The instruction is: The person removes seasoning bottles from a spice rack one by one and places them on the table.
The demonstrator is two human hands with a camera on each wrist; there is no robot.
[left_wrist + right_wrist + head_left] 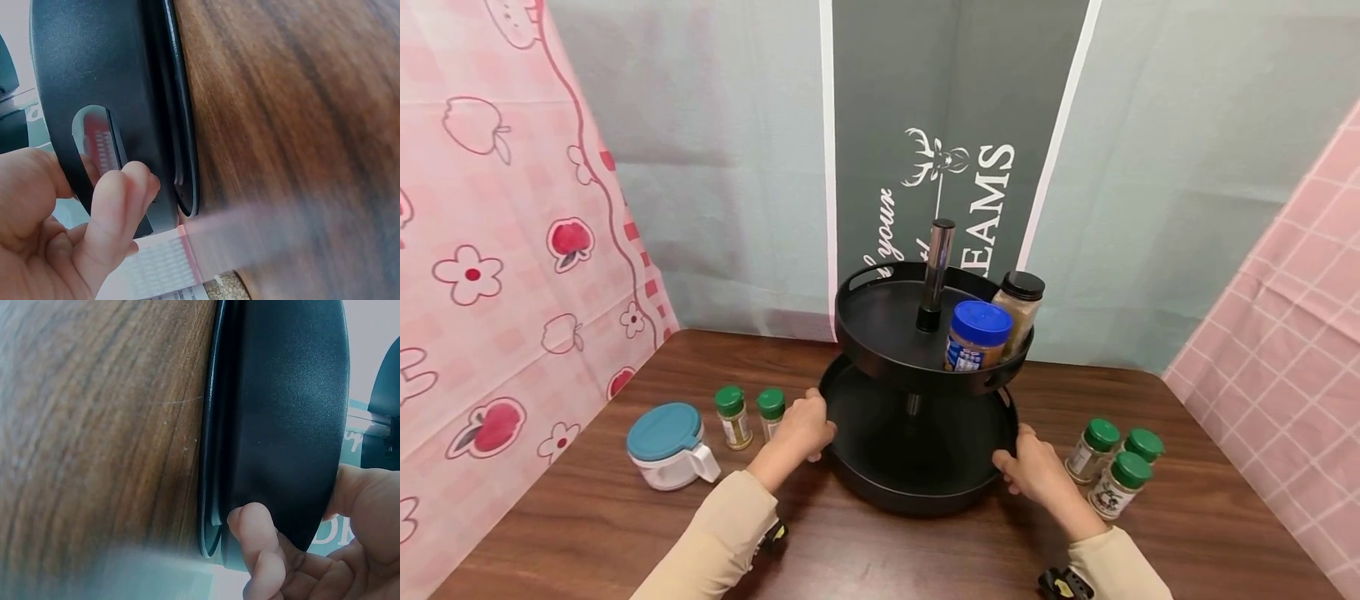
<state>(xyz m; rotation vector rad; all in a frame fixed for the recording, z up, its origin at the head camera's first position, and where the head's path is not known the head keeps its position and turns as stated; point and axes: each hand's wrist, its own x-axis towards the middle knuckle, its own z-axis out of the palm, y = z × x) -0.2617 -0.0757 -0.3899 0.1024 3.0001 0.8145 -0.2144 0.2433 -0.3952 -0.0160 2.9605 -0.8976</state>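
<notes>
Head view: my forearms, in cream sleeves (715, 533), reach up from the bottom edge. The 2-tier black stand (891, 367) is upright on the tabletop (865, 567), between my hands. My left hand (805, 427), knuckles uppermost, is at the left rim of the lower tray (917, 500); my right hand (1033, 467) mirrors it at the right rim. Upper tray carries 2 jars: blue-lidded jar (979, 333), black-lidded jar (1018, 312). 2 green-capped bottles (733, 421) near my left hand, 3 more beside the right.

Left wrist view: hand clamped on the tray wall by the oval handle slot (99, 140); thumb passes behind the rim, fingers (112, 212) bent along the outside.

Right wrist view: hand likewise clamped, thumb over the inner side, forefinger (253, 528) bent against the outer wall, low down; other fingers curled beneath.
</notes>
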